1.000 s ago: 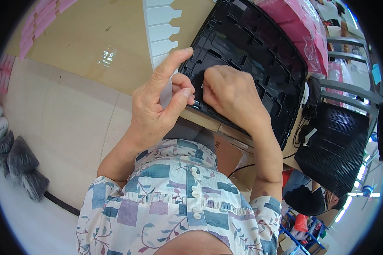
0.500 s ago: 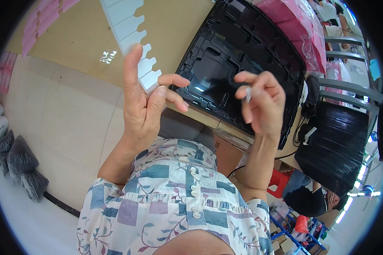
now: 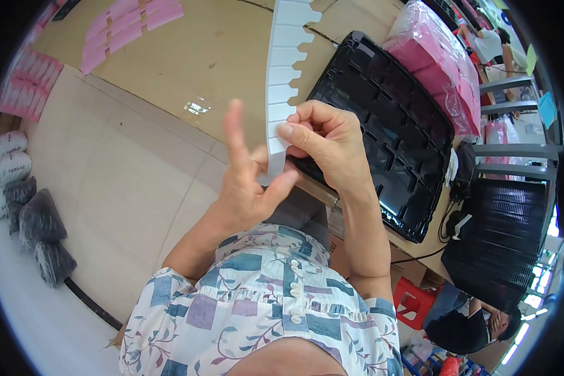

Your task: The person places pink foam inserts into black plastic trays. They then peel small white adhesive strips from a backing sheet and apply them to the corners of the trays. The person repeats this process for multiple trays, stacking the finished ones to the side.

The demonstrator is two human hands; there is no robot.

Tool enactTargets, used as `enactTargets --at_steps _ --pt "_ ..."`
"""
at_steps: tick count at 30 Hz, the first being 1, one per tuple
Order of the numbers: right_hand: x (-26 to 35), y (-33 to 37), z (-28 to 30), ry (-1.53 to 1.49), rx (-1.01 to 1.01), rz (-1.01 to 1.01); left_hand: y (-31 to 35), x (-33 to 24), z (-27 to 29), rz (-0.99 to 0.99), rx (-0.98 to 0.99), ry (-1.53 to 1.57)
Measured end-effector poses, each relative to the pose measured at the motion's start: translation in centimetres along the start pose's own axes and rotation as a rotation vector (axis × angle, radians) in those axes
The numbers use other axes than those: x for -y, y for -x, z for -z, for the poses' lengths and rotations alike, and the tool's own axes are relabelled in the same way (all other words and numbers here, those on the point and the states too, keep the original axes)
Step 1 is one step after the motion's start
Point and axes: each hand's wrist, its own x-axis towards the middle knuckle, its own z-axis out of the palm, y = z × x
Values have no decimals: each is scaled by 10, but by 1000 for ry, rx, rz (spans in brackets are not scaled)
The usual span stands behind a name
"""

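Observation:
A white strip of tabs with notched right edges [image 3: 284, 55] stands up over the table. My right hand [image 3: 332, 141] pinches it near its lower end, thumb on the front face. My left hand [image 3: 244, 182] is just below and left of that grip, its index finger stretched up and blurred, thumb spread away. The strip's bottom end lies between the left thumb and the other fingers, which are partly hidden behind it. Right of the hands, a large black moulded plastic panel [image 3: 382, 128] lies on the tan table [image 3: 163, 81].
Pink tabs [image 3: 122, 28] lie in rows at the far left. Pink plastic-wrapped bundles [image 3: 429, 69] stand beyond the panel. To the right are a black ribbed chair back [image 3: 495, 232], a red stool [image 3: 413, 304] and a seated person [image 3: 464, 326]. Wrapped bags [image 3: 42, 216] sit at left.
My right hand has come left and now pinches the strip; the small white piece at its fingertips no longer shows. My left fingers have loosened. The view has shifted, too.

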Motion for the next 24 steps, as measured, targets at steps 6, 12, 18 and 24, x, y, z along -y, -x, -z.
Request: enactTargets --at_steps 6,12,18,24 --pt "-6 5 13 145 53 24 -45 -10 27 397 0 -77" --pt "-12 13 18 292 -121 127 -53 1 18 587 -108 319" --pt "-12 20 15 350 -193 142 -50 0 7 503 -137 287" --pt "-8 20 18 313 -281 153 -60 -8 2 591 -8 129"
